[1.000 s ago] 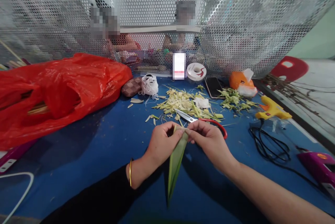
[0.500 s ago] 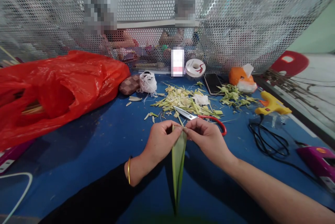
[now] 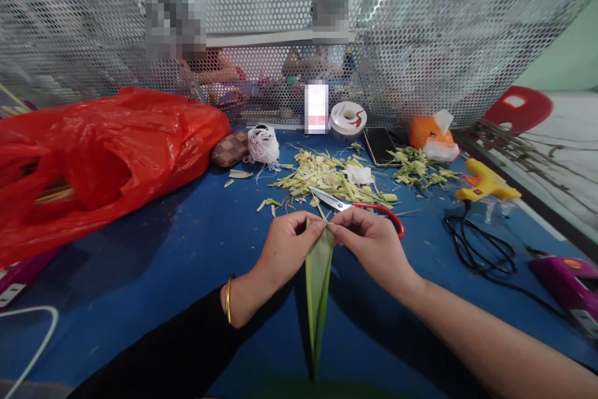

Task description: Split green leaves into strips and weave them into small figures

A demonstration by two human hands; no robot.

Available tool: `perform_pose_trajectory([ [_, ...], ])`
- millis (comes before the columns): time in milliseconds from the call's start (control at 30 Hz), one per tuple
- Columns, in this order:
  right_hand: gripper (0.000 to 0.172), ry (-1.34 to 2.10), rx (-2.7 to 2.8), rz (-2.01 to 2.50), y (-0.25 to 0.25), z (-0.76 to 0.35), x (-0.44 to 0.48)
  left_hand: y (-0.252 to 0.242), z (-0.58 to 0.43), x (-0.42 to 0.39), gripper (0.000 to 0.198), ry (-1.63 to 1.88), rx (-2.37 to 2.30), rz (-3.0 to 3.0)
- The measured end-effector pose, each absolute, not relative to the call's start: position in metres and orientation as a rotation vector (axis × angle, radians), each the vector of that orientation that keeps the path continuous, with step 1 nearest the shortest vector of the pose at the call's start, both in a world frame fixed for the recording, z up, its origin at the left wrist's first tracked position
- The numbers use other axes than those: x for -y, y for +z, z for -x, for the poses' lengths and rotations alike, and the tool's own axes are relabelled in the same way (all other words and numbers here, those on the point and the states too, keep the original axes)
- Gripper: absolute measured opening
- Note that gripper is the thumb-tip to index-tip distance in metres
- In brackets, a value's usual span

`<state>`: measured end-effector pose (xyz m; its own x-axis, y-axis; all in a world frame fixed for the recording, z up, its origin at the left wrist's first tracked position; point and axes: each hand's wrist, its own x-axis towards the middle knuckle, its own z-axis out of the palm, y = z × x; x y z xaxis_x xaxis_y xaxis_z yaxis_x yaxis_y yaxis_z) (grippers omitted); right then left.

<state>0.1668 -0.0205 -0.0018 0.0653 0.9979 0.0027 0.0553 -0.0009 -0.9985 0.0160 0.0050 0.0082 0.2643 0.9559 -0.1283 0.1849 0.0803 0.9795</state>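
On the far left of the blue table (image 3: 163, 249) lies a big crumpled red plastic bag (image 3: 107, 150), with a thin white cable (image 3: 32, 337) looping at the near corner. Towards the middle, a brown checkered pouch (image 3: 230, 149) and a bundle of white thread (image 3: 263, 145) sit just beside each other near the perforated metal screen (image 3: 420, 44), behind which 2 other people sit. The left hand (image 3: 289, 249), in a black sleeve with a gold bangle (image 3: 228, 300), and the bare right hand (image 3: 371, 246) meet fingertip to fingertip, both pinched shut on the far end of a long green folded leaf (image 3: 318, 287). Its long axis runs from that pinch straight back towards the person, narrowing to a point at the near edge of the view, so both hands are equally close to it. Just beyond the knuckles lie red-handled scissors (image 3: 355, 205), touching a heap of pale green leaf trimmings (image 3: 322, 178). Further right are a white ribbon roll (image 3: 348, 119), a dark phone (image 3: 379, 145), an orange tissue holder (image 3: 432, 137), a yellow glue gun (image 3: 486, 182) and a coiled black cord (image 3: 481, 249).
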Motion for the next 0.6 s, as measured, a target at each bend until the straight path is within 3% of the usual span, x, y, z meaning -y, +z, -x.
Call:
perform_pose_trajectory([
  [300, 0.014, 0.958, 1.389, 1.26, -0.004, -0.1689, 0.0229, 0.0078, -0.0172, -0.0035, 0.019, 0.8, -1.151, -1.261],
  [600, 0.015, 1.017, 1.319, 1.282, -0.0077, -0.1667, 0.0219, 0.0034, -0.0161, -0.0032, 0.018, 0.895, -1.207, -1.452],
])
